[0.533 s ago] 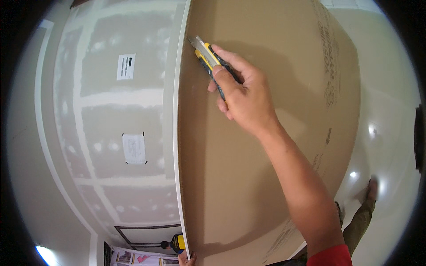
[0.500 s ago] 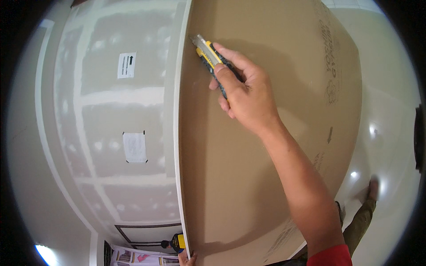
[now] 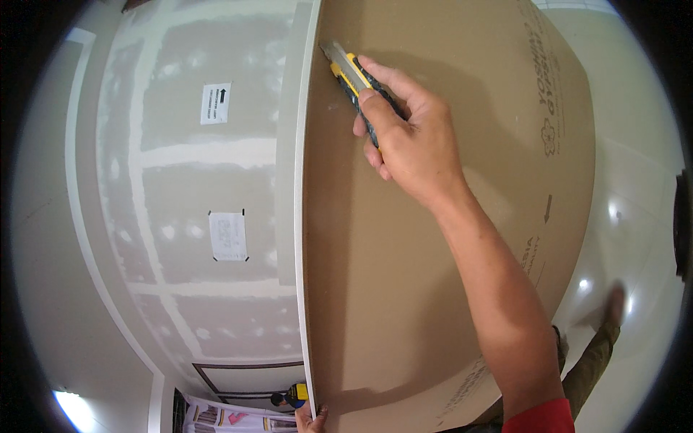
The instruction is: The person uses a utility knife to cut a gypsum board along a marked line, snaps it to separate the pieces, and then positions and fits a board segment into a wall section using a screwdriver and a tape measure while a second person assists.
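A large brown-faced plasterboard sheet fills the middle of the view, its pale long edge running from top to bottom. My right hand is closed around a yellow and black utility knife. The knife's blade is out, with its tip at or very near the brown face beside the far part of the left edge. Down at the lower rim, my left hand grips that same edge, thumb on the brown face; most of its fingers are hidden or cut off.
Left of the sheet stands a grey wall with white filled joints and two taped papers. A yellow and black object shows by my left hand, near a printed banner. At right, a person's leg is on the shiny floor.
My right hand and the knife have moved slightly farther up along the sheet's left edge. The whole scene has shifted a little rightward in the view. My left hand stays at the edge.
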The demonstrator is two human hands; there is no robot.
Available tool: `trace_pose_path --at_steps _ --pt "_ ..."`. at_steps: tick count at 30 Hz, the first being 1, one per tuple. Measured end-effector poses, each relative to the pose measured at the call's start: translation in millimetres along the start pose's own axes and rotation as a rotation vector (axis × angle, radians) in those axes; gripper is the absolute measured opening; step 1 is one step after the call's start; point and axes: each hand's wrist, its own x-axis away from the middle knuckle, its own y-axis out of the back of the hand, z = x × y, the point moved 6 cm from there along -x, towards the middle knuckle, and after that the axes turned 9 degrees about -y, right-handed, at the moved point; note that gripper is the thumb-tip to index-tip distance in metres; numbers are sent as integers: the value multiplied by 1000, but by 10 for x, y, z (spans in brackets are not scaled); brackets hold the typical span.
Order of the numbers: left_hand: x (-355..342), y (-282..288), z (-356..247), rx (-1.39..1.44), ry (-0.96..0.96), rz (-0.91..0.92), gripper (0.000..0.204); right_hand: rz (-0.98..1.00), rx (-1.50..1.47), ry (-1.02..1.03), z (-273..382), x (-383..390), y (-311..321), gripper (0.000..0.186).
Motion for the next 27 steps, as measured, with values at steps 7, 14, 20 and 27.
trace_pose_path --at_steps 7,14,20,27 --pt "-17 33 210 -28 176 36 43 74 11 -48 -261 184 -61 42" --pt "-92 68 176 -15 154 -68 49 103 -17 -22 -360 325 -102 41" --pt "-169 81 130 -16 183 -68 53 72 11 -3 -375 363 -143 39" --pt "-160 87 270 110 161 -149 33 87 -20 -49 -408 506 -149 40"
